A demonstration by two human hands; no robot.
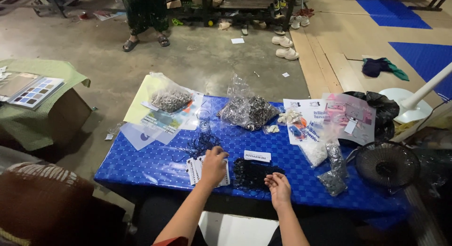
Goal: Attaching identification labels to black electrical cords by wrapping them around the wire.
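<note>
Starting at the far left, a green cloth [47, 69] covers a low stand that carries an open colour swatch book [32, 90]. On the table [155, 166], spread with a blue chequered cover, a clear bag of small metal rings [170, 99] lies on yellow and printed sheets near the far left corner. Just right of it stands a small clear cup [203, 120], and nearer lies a tangle of thin black cords [200, 143].

Near the front edge, the left hand [214, 165] rests palm down with curled fingers on a stack of white printed cards [194, 169]; whether it grips a card I cannot tell. Just beside it to the right lies a dark pile of black pieces [252, 173], with a white label [257, 156] at its far edge. The right hand [278, 185] lies at the pile's near right corner, palm up, fingers loosely half open, holding nothing that shows.

Farther back sits a bigger clear bag of metal rings [248, 109]. To the right come printed packets [329, 115], small bags of grey parts [333, 173], and a black fan grille [387, 163].
</note>
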